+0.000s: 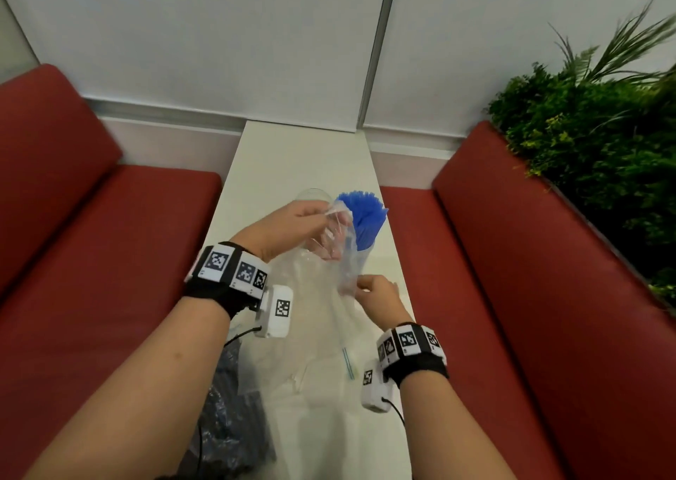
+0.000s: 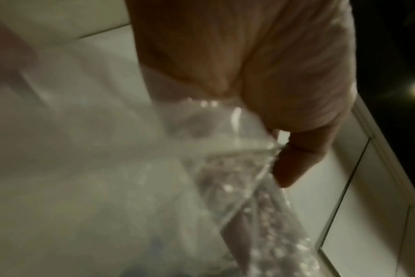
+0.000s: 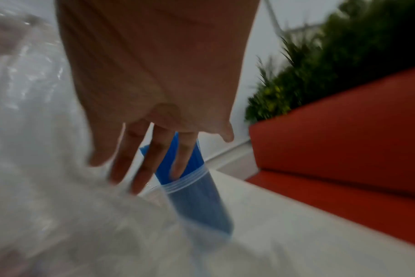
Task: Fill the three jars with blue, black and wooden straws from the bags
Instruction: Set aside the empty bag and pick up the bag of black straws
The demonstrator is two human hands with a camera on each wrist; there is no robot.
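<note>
A bunch of blue straws (image 1: pixel 360 220) stands upright in a clear jar (image 1: pixel 367 260) at the table's right edge, also seen in the right wrist view as blue straws (image 3: pixel 172 150) in the jar (image 3: pixel 197 202). Just left of it hangs an empty clear plastic bag (image 1: pixel 344 256). My left hand (image 1: pixel 329 213) pinches its upper edge, thumb against fingers (image 2: pixel 292 168) on the crinkled bag (image 2: pixel 225 178). My right hand (image 1: pixel 360 285) pinches the bag lower down, close in front of the jar. An empty clear jar (image 1: pixel 314 194) shows behind my left hand.
A bag of black straws (image 1: pixel 226 406) lies at the near left of the narrow white table (image 1: pixel 292 157). A flat clear zip bag (image 1: pixel 329 355) lies near my right wrist. Red benches (image 1: pixel 109 242) flank both sides; green plants (image 1: pixel 585 132) stand at the right.
</note>
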